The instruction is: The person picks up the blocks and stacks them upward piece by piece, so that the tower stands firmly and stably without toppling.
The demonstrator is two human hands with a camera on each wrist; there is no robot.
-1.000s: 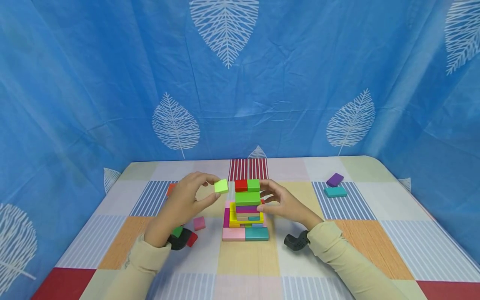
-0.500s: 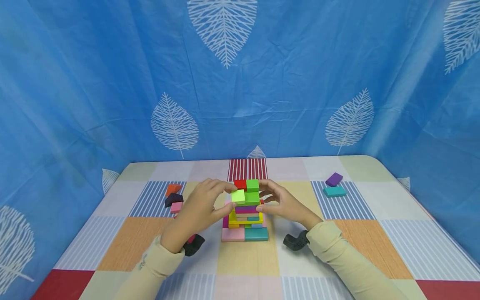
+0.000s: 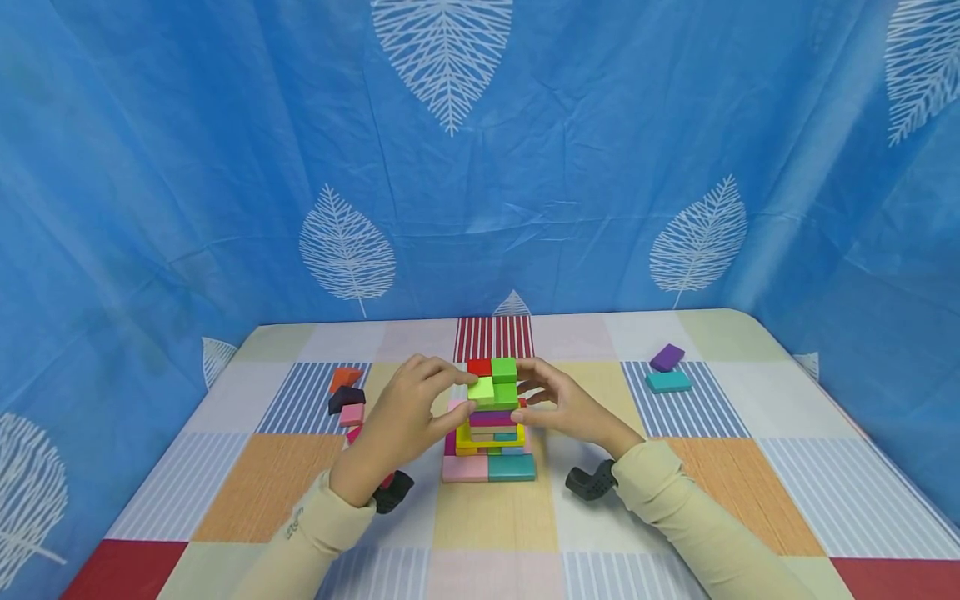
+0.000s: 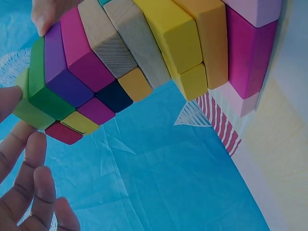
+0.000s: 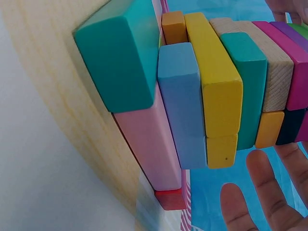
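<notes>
A stepped tower of coloured wooden blocks [image 3: 512, 468] stands mid-table in the head view. On its top front left lies a lime-green block [image 3: 481, 391], beside a green block and in front of a red block [image 3: 479, 367]. My left hand [image 3: 408, 408] pinches the lime-green block between thumb and forefinger; its other fingers [image 4: 36, 185] spread out behind in the left wrist view. At the tower's right side is my right hand [image 3: 573, 408], its thumb at the purple layer and its fingers [image 5: 263, 180] loosely extended along the back. Whether those fingers touch the blocks I cannot tell.
Loose blocks lie left on the patchwork cloth: an orange block [image 3: 345, 379], a black block [image 3: 347, 400] and a pink block [image 3: 352, 415], with red ones partly hidden by the left arm. A purple block [image 3: 667, 358] and a teal block [image 3: 668, 382] lie far right.
My left hand has moved right with the lime-green block, from beside the tower onto its top front left. My right hand has stayed at the tower's right side.
</notes>
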